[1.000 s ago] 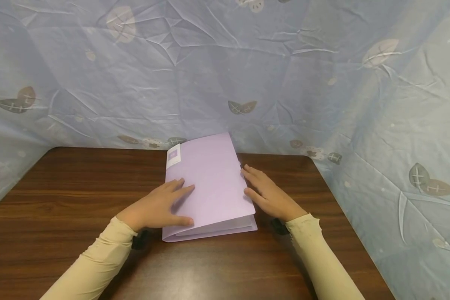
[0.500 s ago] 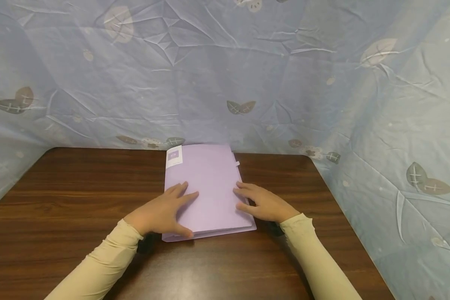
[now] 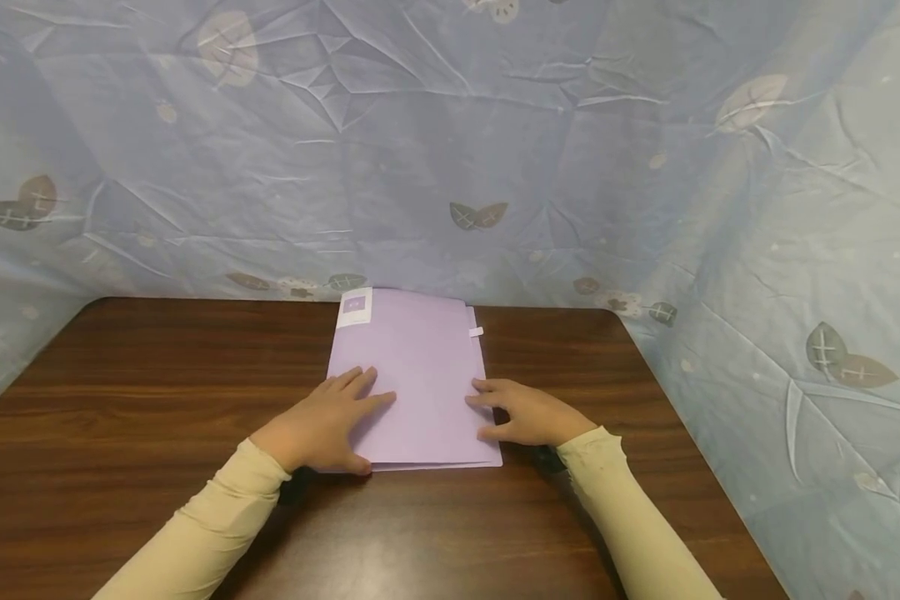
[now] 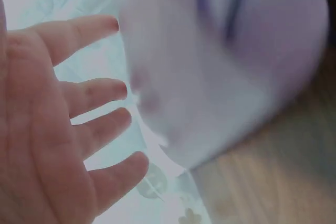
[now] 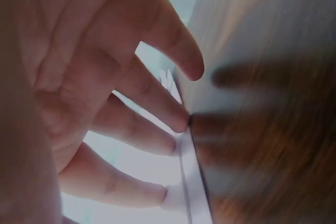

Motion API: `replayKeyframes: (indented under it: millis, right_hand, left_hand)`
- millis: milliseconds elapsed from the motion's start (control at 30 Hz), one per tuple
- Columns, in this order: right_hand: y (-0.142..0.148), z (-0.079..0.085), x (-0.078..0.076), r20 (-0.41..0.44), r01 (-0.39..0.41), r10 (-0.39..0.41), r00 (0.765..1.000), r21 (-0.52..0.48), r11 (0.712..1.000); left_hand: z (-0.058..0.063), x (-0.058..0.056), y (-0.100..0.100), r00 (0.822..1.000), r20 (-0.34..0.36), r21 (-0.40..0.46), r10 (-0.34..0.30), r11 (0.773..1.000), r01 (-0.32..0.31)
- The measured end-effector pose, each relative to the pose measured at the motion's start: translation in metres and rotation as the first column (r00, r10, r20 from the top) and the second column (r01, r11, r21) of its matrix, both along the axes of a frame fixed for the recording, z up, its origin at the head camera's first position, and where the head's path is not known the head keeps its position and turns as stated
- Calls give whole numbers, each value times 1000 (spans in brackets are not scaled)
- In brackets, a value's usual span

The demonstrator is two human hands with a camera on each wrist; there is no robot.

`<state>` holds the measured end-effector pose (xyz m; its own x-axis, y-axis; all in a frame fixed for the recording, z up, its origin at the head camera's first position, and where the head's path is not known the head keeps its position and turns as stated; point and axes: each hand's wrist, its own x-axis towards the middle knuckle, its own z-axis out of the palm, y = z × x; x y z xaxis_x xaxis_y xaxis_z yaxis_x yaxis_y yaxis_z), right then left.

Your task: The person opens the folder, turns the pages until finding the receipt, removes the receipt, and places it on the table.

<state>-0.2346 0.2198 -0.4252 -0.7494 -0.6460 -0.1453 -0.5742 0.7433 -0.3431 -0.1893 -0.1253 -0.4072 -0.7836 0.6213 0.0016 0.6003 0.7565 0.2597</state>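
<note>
A lilac folder (image 3: 420, 358) lies almost flat at the back middle of the table, with a narrow gap along its front edge. Its cover bears a white label (image 3: 355, 307) at the far left corner, and a small white tab (image 3: 476, 332) sticks out on the right. My left hand (image 3: 330, 421) is over the folder's left side, fingers spread, thumb at the front edge. At the right edge, my right hand (image 3: 528, 412) touches the folder with extended fingers. In the right wrist view its fingertips (image 5: 168, 142) lie along the folder's edge (image 5: 197, 198).
A dark brown wooden table (image 3: 157, 383) carries the folder. Pale blue leaf-print cloth (image 3: 405, 150) hangs behind it and along both sides, close to the table's edges. Cream sleeves (image 3: 202, 517) cover the forearms.
The raised cover has come down, narrowing the front gap. The folder has turned slightly, so its front edge lies straighter. My right hand has shifted slightly left and nearer.
</note>
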Motion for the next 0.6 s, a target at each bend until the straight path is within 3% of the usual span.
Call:
replayKeyframes:
  millis: [167, 433, 600]
  right_hand:
    - [-4, 3, 3, -4, 6, -6, 1000, 14, 1000]
    - [-10, 6, 7, -47, -21, 22, 999, 15, 1000]
    - [-10, 5, 5, -44, -7, 8, 999, 17, 1000]
  left_hand:
    - [-1, 5, 9, 999, -33, 11, -12, 1000, 12]
    - [-9, 9, 26, 992, -123, 7, 43, 999, -42]
    - [-9, 12, 39, 990, -116, -1, 81, 997, -82]
